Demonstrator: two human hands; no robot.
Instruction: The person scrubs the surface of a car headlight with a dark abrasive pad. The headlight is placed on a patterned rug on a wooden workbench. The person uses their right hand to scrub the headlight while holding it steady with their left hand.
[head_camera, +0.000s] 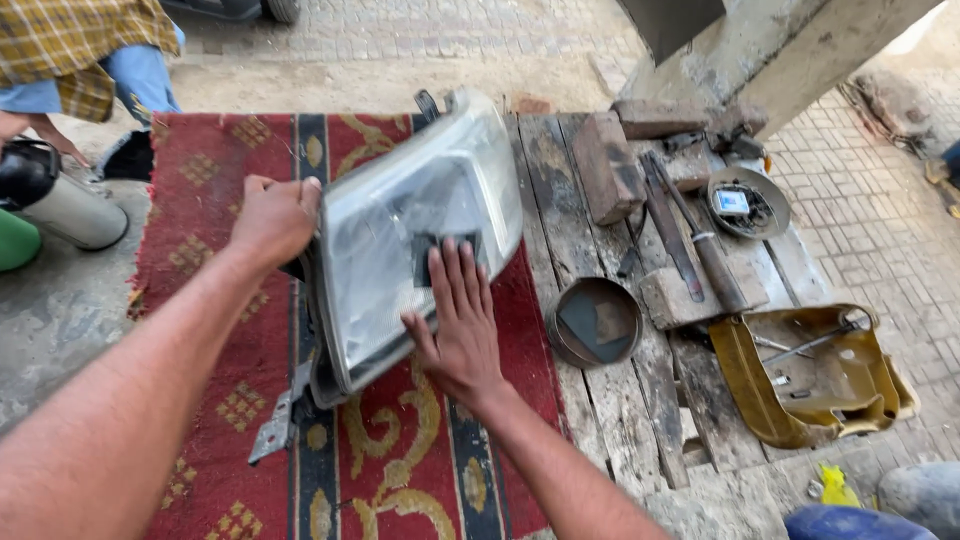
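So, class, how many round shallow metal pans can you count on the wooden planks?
2. One dark round metal pan lies on the planks just right of the red patterned rug; another round pan, holding small parts, sits farther back right. Others may be hidden.

Outdoor roadside workshop: worn wooden pallet (600, 400) strewn with tools (690, 240), brick paving (880, 230).
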